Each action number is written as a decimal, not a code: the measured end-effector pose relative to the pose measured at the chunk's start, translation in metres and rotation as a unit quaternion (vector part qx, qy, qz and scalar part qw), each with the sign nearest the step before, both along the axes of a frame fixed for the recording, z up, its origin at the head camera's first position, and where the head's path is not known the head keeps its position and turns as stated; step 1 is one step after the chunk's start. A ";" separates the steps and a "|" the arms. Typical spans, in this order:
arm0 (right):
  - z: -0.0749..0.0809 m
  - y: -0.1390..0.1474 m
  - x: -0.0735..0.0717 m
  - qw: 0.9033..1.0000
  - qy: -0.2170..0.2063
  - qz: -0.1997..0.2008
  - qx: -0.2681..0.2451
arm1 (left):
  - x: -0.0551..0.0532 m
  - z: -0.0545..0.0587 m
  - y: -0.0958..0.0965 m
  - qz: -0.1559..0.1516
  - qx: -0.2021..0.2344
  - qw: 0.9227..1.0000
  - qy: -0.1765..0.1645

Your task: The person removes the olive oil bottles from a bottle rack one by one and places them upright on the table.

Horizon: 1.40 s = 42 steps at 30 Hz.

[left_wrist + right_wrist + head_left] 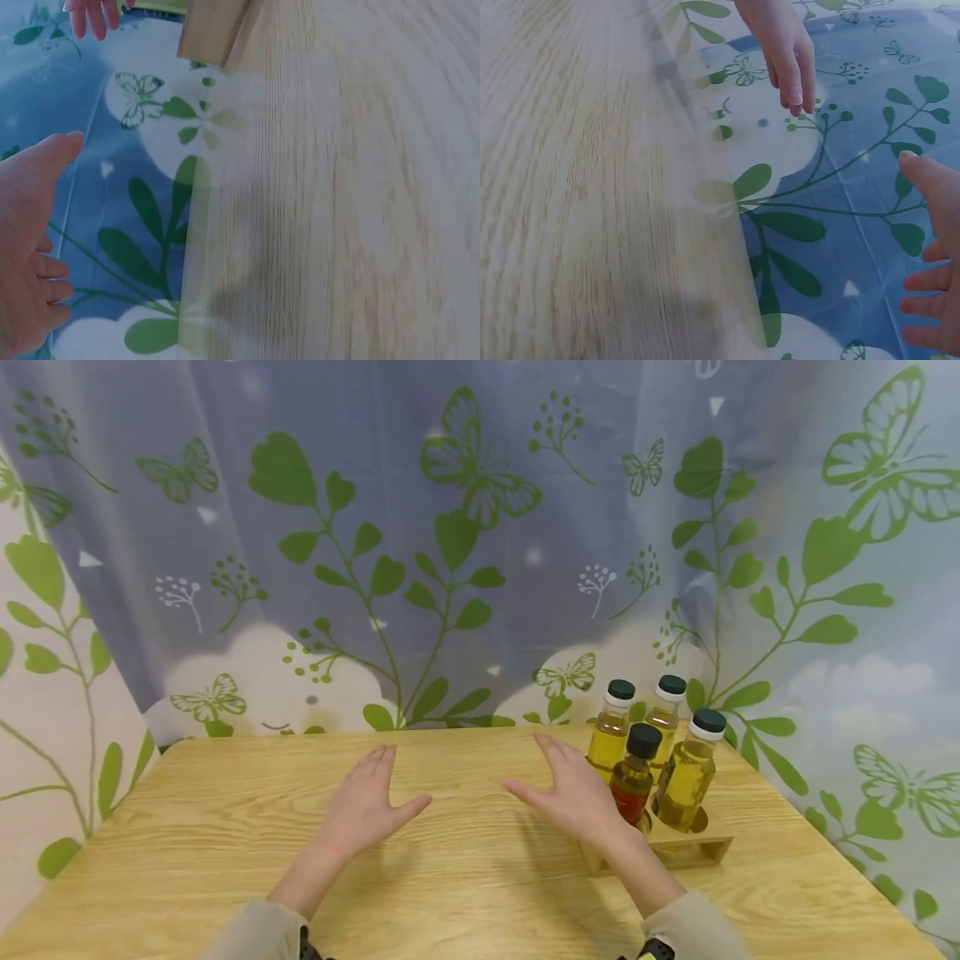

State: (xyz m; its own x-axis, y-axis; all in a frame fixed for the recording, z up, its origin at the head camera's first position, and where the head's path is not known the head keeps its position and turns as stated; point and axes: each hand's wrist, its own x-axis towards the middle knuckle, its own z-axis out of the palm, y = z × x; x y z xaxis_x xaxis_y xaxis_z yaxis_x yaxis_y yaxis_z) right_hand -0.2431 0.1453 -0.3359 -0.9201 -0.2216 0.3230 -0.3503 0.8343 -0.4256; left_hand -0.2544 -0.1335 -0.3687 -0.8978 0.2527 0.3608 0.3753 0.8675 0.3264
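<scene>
My left hand (362, 806) hovers over the left-middle part of the wooden table, fingers straight and thumb spread, holding nothing. Opposite it, my right hand (573, 793) is held out the same way, thumb pointing inward, and it too is without any object. Just right of the right hand stands a wooden rack (690, 852) with glass bottles in its round holes. One bottle (631, 789) has a black cap and dark red contents at the bottom. A larger bottle (684, 781) of yellow oil has a dark green cap. Two similar oil bottles stand behind, partly hidden.
The light wooden table (450, 877) ends at the back against a blue and white curtain (480, 568) printed with green leaves and butterflies. The curtain also runs down both sides. A corner of the wooden rack (214, 34) shows at the top of the left wrist view.
</scene>
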 end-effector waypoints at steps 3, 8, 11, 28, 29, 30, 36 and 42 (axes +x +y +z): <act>0.004 0.007 0.008 1.000 -0.008 -0.002 -0.017 | 0.004 0.003 0.009 -0.011 0.023 0.999 -0.020; 0.011 0.024 0.022 0.999 -0.013 -0.003 -0.050 | 0.008 0.005 0.025 -0.030 0.057 0.997 -0.045; 0.015 0.037 0.030 0.997 -0.007 0.006 -0.082 | 0.012 0.007 0.036 -0.041 0.070 0.995 -0.057; 0.031 0.107 0.054 0.987 0.044 -0.001 -0.158 | 0.018 0.013 0.072 -0.079 0.077 0.990 -0.088; 0.031 0.111 0.054 0.987 0.040 -0.003 -0.158 | 0.018 0.013 0.074 -0.080 0.078 0.990 -0.091; 0.031 0.116 0.054 0.987 0.037 -0.005 -0.158 | 0.018 0.014 0.076 -0.083 0.080 0.989 -0.094; 0.030 0.150 0.053 0.987 0.003 -0.003 -0.159 | 0.016 0.013 0.091 -0.102 0.092 0.985 -0.106; 0.026 0.189 0.054 0.988 -0.033 -0.006 -0.154 | 0.013 0.006 0.115 -0.114 0.126 0.974 -0.152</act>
